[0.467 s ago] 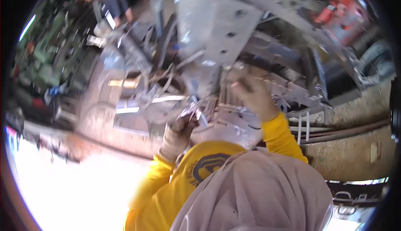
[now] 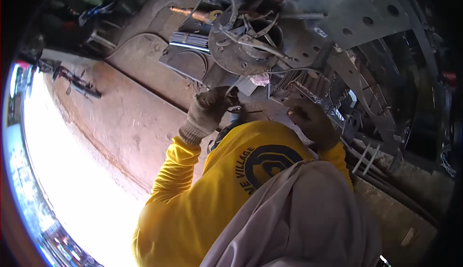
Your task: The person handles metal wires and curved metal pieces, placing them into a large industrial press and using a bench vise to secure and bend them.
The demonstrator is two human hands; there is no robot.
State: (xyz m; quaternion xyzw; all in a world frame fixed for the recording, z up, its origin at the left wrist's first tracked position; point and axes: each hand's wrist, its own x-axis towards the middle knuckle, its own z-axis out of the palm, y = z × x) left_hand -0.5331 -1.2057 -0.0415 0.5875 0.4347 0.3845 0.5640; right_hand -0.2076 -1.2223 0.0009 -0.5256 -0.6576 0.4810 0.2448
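My left hand [image 2: 207,110], in a knitted work glove, is closed by my chest. A thin grey cable [image 2: 284,71] runs down from the right, bends and enters its fingers. Beside those fingers is a short thin dark rod [image 2: 253,111], with a small dark fitting at its near end. My right hand [image 2: 313,124], gloved as well, is curled shut to the right of my chest; what it holds, if anything, is hidden. Ahead of the left hand stands a round metal flange [image 2: 226,52] with bent bars lying across it.
A grey steel plate with round holes [image 2: 357,21] leans at the upper right, with chains [image 2: 308,93] and steel parts below. Flat metal strips [image 2: 197,39] and an orange tool [image 2: 193,12] lie ahead. Pipes [image 2: 386,185] run along the right; a bicycle [image 2: 77,81] is far left.
The view has swung, so the plate now sits farther right. My right hand has come down from the metal frame to near my chest. The left stays closed before me.
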